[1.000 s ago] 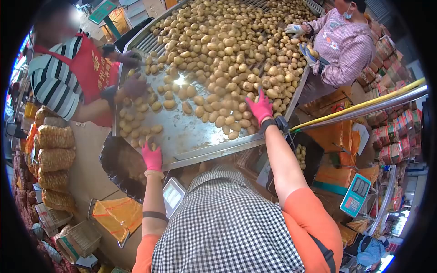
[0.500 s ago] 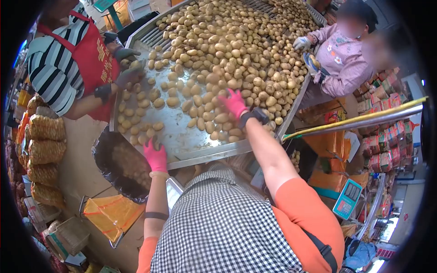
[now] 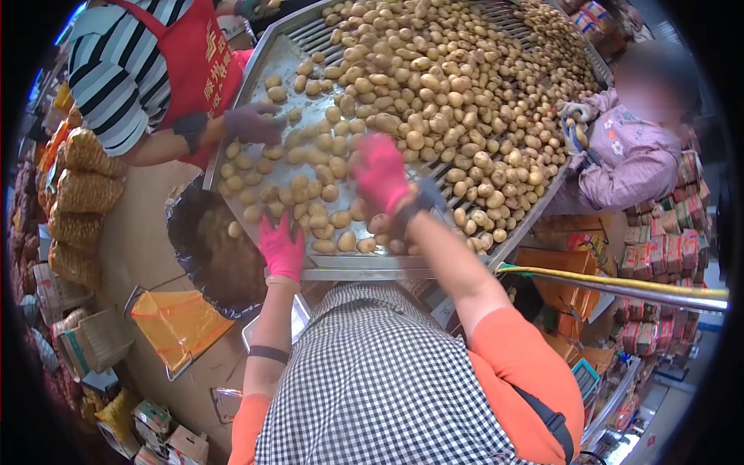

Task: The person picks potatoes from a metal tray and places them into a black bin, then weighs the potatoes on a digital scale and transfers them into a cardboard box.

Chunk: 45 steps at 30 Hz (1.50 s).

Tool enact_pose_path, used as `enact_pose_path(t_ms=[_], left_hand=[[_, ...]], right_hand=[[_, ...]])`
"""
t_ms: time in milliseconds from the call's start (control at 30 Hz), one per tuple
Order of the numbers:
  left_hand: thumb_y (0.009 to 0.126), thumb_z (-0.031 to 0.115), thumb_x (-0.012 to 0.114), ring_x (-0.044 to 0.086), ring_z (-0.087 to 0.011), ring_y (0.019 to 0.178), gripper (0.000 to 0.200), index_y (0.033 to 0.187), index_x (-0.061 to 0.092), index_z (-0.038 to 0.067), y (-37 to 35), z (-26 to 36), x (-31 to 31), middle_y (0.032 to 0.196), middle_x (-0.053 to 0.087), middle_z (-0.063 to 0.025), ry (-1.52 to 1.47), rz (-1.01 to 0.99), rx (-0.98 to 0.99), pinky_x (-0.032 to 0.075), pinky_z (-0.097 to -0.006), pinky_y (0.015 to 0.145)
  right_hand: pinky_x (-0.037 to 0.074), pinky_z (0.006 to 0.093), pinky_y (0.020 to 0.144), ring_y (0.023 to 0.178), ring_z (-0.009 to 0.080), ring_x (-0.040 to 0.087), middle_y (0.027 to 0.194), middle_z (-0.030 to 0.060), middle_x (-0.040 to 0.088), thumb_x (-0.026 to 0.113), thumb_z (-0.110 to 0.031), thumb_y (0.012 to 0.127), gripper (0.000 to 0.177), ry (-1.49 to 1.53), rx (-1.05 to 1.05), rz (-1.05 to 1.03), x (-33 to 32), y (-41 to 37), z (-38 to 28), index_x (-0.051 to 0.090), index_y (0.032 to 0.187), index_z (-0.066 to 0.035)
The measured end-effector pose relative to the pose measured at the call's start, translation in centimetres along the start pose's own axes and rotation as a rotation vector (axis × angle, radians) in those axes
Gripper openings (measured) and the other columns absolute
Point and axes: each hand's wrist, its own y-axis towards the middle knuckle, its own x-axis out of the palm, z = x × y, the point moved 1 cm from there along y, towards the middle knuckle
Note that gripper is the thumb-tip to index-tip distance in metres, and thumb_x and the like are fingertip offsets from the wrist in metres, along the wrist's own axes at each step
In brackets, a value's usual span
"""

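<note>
A heap of potatoes [image 3: 434, 101] covers much of a sloping metal sorting table [image 3: 267, 85] with bars toward the far side. My left hand [image 3: 280, 246], in a pink glove, lies at the near left edge, fingers apart, against several potatoes [image 3: 310, 209]. Farther right, my right hand [image 3: 380, 174], also pink-gloved, is over potatoes in the middle; motion smears its fingers, so any grip is hidden. One loose potato [image 3: 235, 229] shows over a dark-lined bin [image 3: 203, 267] below the left edge.
At the left, a co-worker in a red apron [image 3: 203, 62] reaches a gloved hand [image 3: 254, 124] over the table. Another person in a checked pink top [image 3: 632, 155] stands at the right. A yellow-topped rail [image 3: 620, 285] juts out right. An orange mesh bag on a frame [image 3: 178, 325] stands lower left.
My right hand has moved left across the table, and potatoes have shifted left toward my left hand. The whole view has turned a little. The red-aproned co-worker's hand reaches farther in.
</note>
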Motion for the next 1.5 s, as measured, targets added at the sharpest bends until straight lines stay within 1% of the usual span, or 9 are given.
enact_pose_path(t_ms=[233, 433, 500, 767, 833, 933, 1067, 1200, 1500], left_hand=[[0.084, 0.035, 0.069, 0.035, -0.0472, 0.137, 0.057, 0.137, 0.057, 0.016, 0.2, 1.5, -0.2, 0.146, 0.038, -0.0303, 0.047, 0.001, 0.010, 0.031, -0.0571, 0.109], [0.088, 0.017, 0.068, 0.049, -0.0350, 0.130, 0.057, 0.140, 0.049, 0.004, -1.3, 5.9, -1.8, 0.136, 0.052, -0.0236, -1.015, -0.019, -0.208, 0.041, -0.0410, 0.107], [0.088, 0.008, 0.067, 0.059, -0.0284, 0.120, 0.054, 0.139, 0.048, 0.001, -1.2, 6.2, -2.9, 0.127, 0.061, -0.0167, -0.710, 0.005, 0.242, 0.046, -0.0353, 0.101], [0.085, 0.000, 0.068, 0.066, -0.0209, 0.109, 0.054, 0.135, 0.048, 0.000, -6.5, 2.7, -4.2, 0.121, 0.064, -0.0128, -1.005, -0.268, 0.036, 0.054, -0.0312, 0.089], [0.089, 0.003, 0.063, 0.065, -0.0187, 0.105, 0.042, 0.129, 0.052, 0.000, -7.8, 3.8, -3.4, 0.121, 0.064, -0.0119, -1.126, -0.227, -0.015, 0.054, -0.0307, 0.084], [0.093, 0.003, 0.056, 0.065, -0.0160, 0.100, 0.031, 0.124, 0.055, -0.001, -8.5, 5.0, -4.0, 0.122, 0.062, -0.0108, -1.329, -0.291, -0.182, 0.054, -0.0280, 0.076], [0.086, 0.006, 0.073, 0.064, -0.0238, 0.111, 0.050, 0.131, 0.054, 0.003, -9.6, 4.2, -4.7, 0.123, 0.064, -0.0149, -0.934, -0.419, 0.028, 0.052, -0.0347, 0.092], [0.085, 0.006, 0.074, 0.065, -0.0240, 0.106, 0.047, 0.129, 0.056, 0.004, -9.7, 5.4, -7.6, 0.119, 0.065, -0.0148, -1.225, -0.619, -0.307, 0.051, -0.0354, 0.091], [0.093, 0.002, 0.062, 0.066, -0.0183, 0.094, 0.033, 0.126, 0.056, 0.003, -11.6, 3.4, -6.7, 0.106, 0.067, -0.0107, -1.110, -0.368, -0.293, 0.055, -0.0313, 0.078]], right_hand=[[0.049, 0.0455, 0.093, 0.115, 0.0313, 0.058, 0.120, 0.0083, 0.062, 0.075, -0.042, 0.074, 0.068, -0.471, 0.141, -0.298, -1.0, 9.1, 8.1, 0.054, 0.134, -0.018], [0.051, 0.0386, 0.092, 0.109, 0.0331, 0.064, 0.119, 0.0204, 0.065, 0.069, -0.038, 0.086, 0.053, 1.098, 0.315, -0.849, -3.2, 3.2, 1.8, 0.060, 0.130, -0.009], [0.052, 0.0359, 0.092, 0.109, 0.0326, 0.065, 0.122, 0.0177, 0.065, 0.069, -0.034, 0.086, 0.051, 0.821, 0.077, -0.543, -0.8, 1.3, 1.2, 0.061, 0.129, -0.009], [0.047, 0.0443, 0.095, 0.112, 0.0306, 0.057, 0.116, 0.0106, 0.058, 0.072, -0.029, 0.078, 0.051, -0.075, -0.123, -0.520, 3.7, -6.1, 1.6, 0.057, 0.125, -0.015], [0.050, 0.0415, 0.091, 0.109, 0.0301, 0.059, 0.117, 0.0112, 0.058, 0.071, -0.028, 0.080, 0.051, 0.063, -0.148, -0.479, 3.0, -5.3, 2.6, 0.056, 0.127, -0.013], [0.056, 0.0352, 0.074, 0.088, 0.0295, 0.066, 0.106, 0.0116, 0.064, 0.073, -0.019, 0.081, 0.044, 1.549, 0.788, -0.675, 3.4, -4.1, 3.3, 0.059, 0.123, -0.009], [0.054, 0.0362, 0.083, 0.099, 0.0284, 0.065, 0.107, 0.0118, 0.067, 0.070, -0.021, 0.084, 0.038, 0.530, -0.464, -0.381, 5.5, -4.1, 1.4, 0.065, 0.120, -0.010], [0.048, 0.0424, 0.099, 0.113, 0.0355, 0.061, 0.129, 0.0121, 0.060, 0.068, -0.028, 0.082, 0.045, 0.308, -0.419, -0.750, 5.9, -2.1, -4.9, 0.063, 0.124, -0.012], [0.050, 0.0374, 0.095, 0.110, 0.0301, 0.063, 0.118, 0.0160, 0.065, 0.069, -0.027, 0.085, 0.047, 0.417, 0.227, -0.215, 0.9, 2.3, 1.0, 0.061, 0.126, -0.005]])
